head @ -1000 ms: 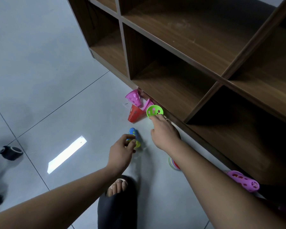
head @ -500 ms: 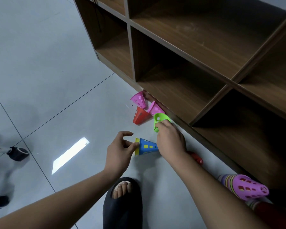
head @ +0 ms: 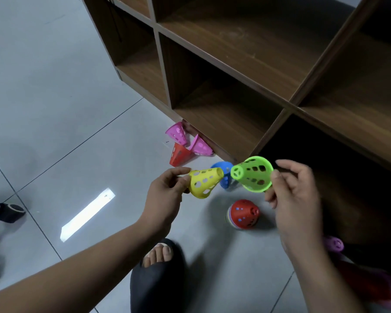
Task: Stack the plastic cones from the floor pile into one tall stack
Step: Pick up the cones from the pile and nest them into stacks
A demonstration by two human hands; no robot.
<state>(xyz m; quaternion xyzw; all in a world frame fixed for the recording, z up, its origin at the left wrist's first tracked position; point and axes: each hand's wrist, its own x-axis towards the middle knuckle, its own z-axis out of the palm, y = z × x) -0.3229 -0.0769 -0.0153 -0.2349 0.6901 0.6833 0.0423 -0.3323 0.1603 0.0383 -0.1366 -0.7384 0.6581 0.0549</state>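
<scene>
The person stands in front of the wooden shelf unit (head: 246, 71), a cone in each hand, both held in the air out from the shelf's lowest row. The left hand (head: 165, 195) pinches the yellow cone (head: 204, 182) at its wide rim between thumb and curled fingers, with the narrow end pointing toward the shelf. The right hand (head: 296, 199), the one nearer the shelf, grips the green cone (head: 253, 173) by its wide rim with thumb and a finger, the other fingers loosely bent and lifted clear. The green cone's narrow end faces the yellow one's; the two tips are just beside each other, not touching.

On the floor (head: 54, 86) a blue cone (head: 222, 168) shows in the gap between those tips, close to the shelf's base. A short stack (head: 243, 214) topped by a red cone stands a little farther out from the shelf. Against the shelf's foot lie two pink cones (head: 176, 133) (head: 200, 146) and a red cone (head: 178, 154), all tipped over and touching. Another pink cone (head: 333, 243) lies by the shelf's dark bottom compartment, partly hidden behind the right forearm. A foot in a black slipper (head: 156, 279) stands well out from the shelf.
</scene>
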